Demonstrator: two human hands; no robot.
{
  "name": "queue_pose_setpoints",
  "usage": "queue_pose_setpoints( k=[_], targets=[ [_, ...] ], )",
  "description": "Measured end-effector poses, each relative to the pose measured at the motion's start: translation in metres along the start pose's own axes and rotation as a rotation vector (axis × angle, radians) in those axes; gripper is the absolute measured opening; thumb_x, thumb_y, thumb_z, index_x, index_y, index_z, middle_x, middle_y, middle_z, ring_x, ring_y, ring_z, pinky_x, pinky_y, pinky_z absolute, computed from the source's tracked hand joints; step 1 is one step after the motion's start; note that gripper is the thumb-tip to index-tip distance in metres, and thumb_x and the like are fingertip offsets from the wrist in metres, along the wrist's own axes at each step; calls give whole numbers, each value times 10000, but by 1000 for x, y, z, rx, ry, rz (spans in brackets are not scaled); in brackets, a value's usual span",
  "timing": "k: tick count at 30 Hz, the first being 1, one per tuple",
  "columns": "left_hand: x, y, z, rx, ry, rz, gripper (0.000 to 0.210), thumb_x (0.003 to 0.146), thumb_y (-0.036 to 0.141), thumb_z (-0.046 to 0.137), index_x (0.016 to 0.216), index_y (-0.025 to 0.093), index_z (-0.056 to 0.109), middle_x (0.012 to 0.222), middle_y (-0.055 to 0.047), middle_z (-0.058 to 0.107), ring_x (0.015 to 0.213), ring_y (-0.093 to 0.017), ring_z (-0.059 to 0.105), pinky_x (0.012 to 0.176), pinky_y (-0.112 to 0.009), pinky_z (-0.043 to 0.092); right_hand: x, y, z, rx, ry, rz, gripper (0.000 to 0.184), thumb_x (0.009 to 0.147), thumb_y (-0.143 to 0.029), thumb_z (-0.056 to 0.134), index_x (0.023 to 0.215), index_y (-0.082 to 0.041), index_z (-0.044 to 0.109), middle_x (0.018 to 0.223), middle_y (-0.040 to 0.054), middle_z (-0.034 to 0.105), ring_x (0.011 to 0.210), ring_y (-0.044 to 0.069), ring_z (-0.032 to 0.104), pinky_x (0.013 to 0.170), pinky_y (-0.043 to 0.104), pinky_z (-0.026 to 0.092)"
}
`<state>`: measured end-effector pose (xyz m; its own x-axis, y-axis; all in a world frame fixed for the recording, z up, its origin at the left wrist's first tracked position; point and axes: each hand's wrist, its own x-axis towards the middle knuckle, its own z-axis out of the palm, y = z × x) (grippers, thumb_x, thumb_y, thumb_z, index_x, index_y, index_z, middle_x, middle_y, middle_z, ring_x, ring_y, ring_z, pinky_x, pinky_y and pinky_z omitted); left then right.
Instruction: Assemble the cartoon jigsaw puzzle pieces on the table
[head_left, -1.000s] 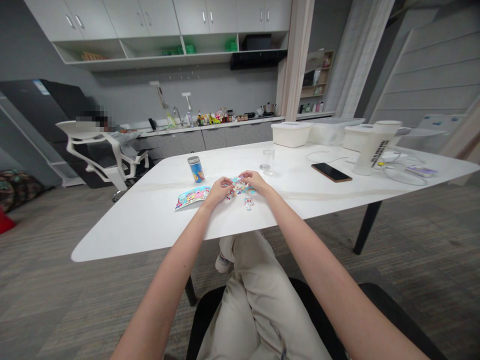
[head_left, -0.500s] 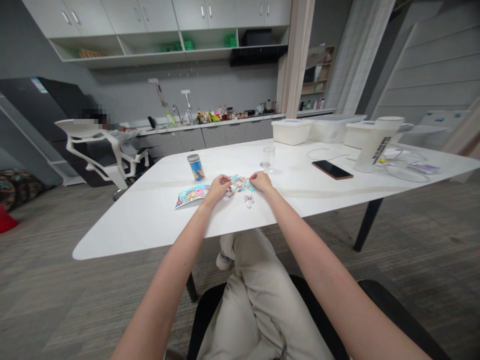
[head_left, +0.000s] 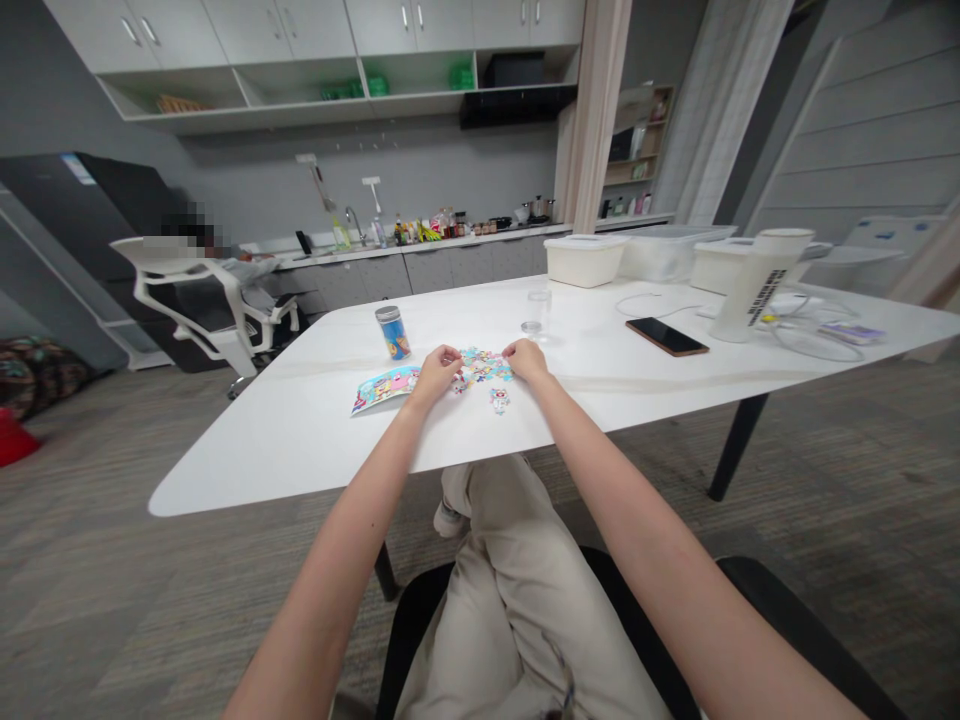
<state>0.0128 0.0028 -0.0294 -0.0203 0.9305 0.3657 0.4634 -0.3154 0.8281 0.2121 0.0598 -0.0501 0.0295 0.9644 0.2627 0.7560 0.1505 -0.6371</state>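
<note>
A pile of small colourful jigsaw puzzle pieces (head_left: 484, 366) lies on the white table (head_left: 300, 440) between my hands. My left hand (head_left: 439, 372) is at the pile's left side with its fingers pinched; what is between them is too small to make out. At the right side my right hand (head_left: 526, 358) has its fingers closed at the edge of the pieces, and their tips are partly hidden. Nearer to me lies a small joined cluster of puzzle pieces (head_left: 499, 401). A colourful picture sheet (head_left: 384, 388) is left of my left hand, slightly curled.
Behind the sheet stands a blue tin (head_left: 393, 334). A clear jar (head_left: 538, 306) and a round lid (head_left: 531, 327) are beyond the pile. Rightward are a phone (head_left: 666, 335), a tall cup (head_left: 761, 285), cables and white tubs (head_left: 585, 262). A person sits in a white chair (head_left: 187, 290).
Both hands stay nearly in place at the two sides of the pile, with only slight finger movement. The whole view has shifted very slightly.
</note>
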Motion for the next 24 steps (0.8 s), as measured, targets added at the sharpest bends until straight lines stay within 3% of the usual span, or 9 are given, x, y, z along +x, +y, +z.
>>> queue_pose_setpoints(
  k=[3, 6, 8, 11, 15, 19, 24],
  targets=[
    [-3, 4, -5, 116, 119, 56, 84, 758, 130, 547, 778, 207, 520, 763, -2, 615, 770, -175, 622, 758, -304, 484, -1, -3, -1, 3, -5, -45, 324, 771, -35, 570, 958, -199, 778, 1023, 77, 757, 1012, 212, 679, 916, 288, 488],
    [-7, 8, -11, 427, 204, 152, 122, 779, 102, 527, 849, 196, 560, 871, -50, 669, 874, -209, 633, 834, -334, 463, -1, -5, 3, 18, -32, -97, 310, 759, -52, 599, 957, -209, 779, 1002, 58, 761, 969, 196, 685, 892, 267, 495],
    [-9, 9, -14, 661, 159, 188, 161, 812, 110, 521, 935, 183, 596, 937, -78, 705, 919, -228, 650, 853, -347, 459, 0, -5, 5, 28, -47, -118, 302, 741, -49, 615, 938, -208, 779, 983, 54, 763, 947, 194, 687, 884, 269, 498],
    [-11, 10, -19, 824, 27, 182, 219, 848, 96, 497, 998, 179, 634, 1006, -91, 740, 989, -240, 667, 895, -360, 450, 0, -4, 6, 46, -46, -134, 322, 736, -9, 583, 922, -191, 774, 960, 59, 761, 926, 184, 687, 868, 264, 502],
    [-12, 9, -23, 859, -54, 172, 332, 826, 16, 484, 1045, 192, 660, 1031, -53, 764, 1036, -216, 678, 936, -339, 440, -1, -4, 4, 82, -36, -168, 380, 714, 50, 525, 922, -159, 764, 948, 71, 756, 909, 169, 687, 842, 246, 506],
    [-12, 7, -22, 899, -107, 174, 332, 867, 59, 497, 1132, 189, 649, 1070, -52, 761, 1069, -211, 675, 947, -329, 436, -4, -10, 1, 124, -45, -231, 395, 705, 60, 492, 906, -149, 760, 920, 66, 757, 885, 161, 685, 826, 237, 506],
    [-14, 6, -11, 990, -154, 198, 311, 897, 78, 464, 1126, 173, 651, 1080, -110, 748, 1077, -253, 668, 946, -376, 411, -7, -16, -1, 160, -77, -295, 395, 675, 63, 494, 887, -146, 754, 886, 52, 753, 826, 151, 679, 810, 229, 504]
  ],
)
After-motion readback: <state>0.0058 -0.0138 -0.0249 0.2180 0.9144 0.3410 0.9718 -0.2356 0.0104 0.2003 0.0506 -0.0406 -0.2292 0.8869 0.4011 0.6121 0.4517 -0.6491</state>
